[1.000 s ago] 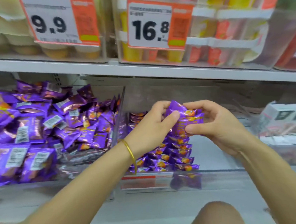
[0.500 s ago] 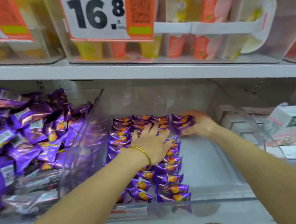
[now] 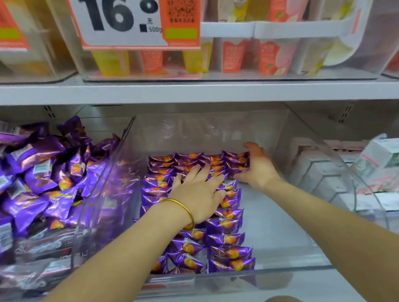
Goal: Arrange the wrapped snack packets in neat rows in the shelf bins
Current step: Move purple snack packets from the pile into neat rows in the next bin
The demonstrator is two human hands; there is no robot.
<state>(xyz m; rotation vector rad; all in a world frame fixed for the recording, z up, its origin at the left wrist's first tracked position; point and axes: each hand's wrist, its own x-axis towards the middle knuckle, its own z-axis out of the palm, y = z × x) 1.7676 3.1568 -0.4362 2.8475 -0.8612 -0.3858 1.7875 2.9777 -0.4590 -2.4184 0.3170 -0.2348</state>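
Overlapping in rows, purple packets [image 3: 225, 240] show orange centres.

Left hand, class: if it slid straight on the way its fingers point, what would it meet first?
The left hand lies flat on the rowed packets. Its fingers point to the bin's back, so it would probably meet the back-row packets first, then the clear rear wall; depth is unclear.

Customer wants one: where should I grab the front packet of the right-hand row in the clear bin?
Pinch the front packet by its crimped right end, coming from the bare bin floor on its right. It leans on the one behind, with another row at its left, so that end is free.
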